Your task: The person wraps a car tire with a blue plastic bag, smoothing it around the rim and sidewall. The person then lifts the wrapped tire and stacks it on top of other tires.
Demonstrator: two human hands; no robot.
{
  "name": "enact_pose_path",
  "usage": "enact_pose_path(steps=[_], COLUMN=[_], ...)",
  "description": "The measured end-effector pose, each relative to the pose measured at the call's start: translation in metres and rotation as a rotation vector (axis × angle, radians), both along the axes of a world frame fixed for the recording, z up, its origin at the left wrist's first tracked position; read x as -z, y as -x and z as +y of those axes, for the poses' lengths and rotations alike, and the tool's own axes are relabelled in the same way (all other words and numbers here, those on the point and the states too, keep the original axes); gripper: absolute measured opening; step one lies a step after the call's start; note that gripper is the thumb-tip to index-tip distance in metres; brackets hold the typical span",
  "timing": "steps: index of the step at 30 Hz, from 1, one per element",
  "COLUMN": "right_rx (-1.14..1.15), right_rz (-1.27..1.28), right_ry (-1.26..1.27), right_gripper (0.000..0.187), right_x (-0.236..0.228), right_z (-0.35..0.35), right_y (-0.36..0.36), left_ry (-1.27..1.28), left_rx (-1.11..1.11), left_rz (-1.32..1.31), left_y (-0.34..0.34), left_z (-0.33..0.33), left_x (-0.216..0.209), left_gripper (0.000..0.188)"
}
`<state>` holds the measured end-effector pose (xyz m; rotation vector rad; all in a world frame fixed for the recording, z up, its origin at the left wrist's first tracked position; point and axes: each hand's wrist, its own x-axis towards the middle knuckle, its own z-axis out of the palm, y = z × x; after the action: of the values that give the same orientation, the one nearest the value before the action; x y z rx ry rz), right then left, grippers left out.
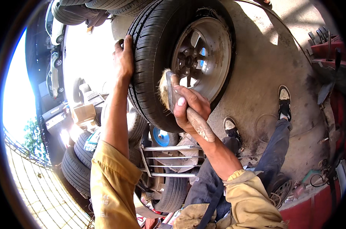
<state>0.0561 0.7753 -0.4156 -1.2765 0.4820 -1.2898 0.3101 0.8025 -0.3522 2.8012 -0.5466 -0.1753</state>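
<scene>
A car tire (152, 57) on a dusty silver alloy rim (215, 68) stands upright before me. My left hand (123, 61) grips the tire at its tread, on the left side; part of its fingers is hidden. Closed around the worn wooden handle of a brush (199, 124), my right hand (192, 105) is in front of the tire's lower sidewall. The brush's pale, frayed bristles point left, close to the sidewall; whether they touch it I cannot tell.
A metal rack (171, 157) stands below the wheel, by a blue-hubbed small wheel (161, 136). Several loose tires (75, 170) and cardboard boxes (84, 114) lie at left. Red machinery (327, 51) is at far right. A wire fence (39, 191) borders the lower left.
</scene>
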Motion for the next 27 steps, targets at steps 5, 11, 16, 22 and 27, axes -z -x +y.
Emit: enact_pose_path(steps=[5,11,16,22,27], right_rx=[0.238,-0.329,-0.289,-0.455,-0.806], right_rz=[0.002,0.547,0.377,0.076,0.262], right_ry=[0.128,0.008,0.036,0.195,0.559], right_gripper=[0.007,0.015,0.020,0.016,0.026], right_x=[-0.016,0.151,0.098,0.078,0.227], right_z=[-0.044,0.099,0.059,0.042,0.095], right_y=[-0.049,0.080,0.084,0.031,0.091], left_ry=[0.041,0.159,0.176,0.040,0.191], left_rx=[-0.051,-0.092,-0.056,0.101,0.113], left_rz=[-0.002,0.124,0.183,-0.018,0.223], left_y=[0.003,0.024,0.014,-0.017,-0.019], left_z=[0.000,-0.026,-0.013,-0.006,-0.001], left_x=[0.000,-0.007,-0.006,0.007,0.009], left_gripper=[0.087,0.087,0.086,0.084,0.070])
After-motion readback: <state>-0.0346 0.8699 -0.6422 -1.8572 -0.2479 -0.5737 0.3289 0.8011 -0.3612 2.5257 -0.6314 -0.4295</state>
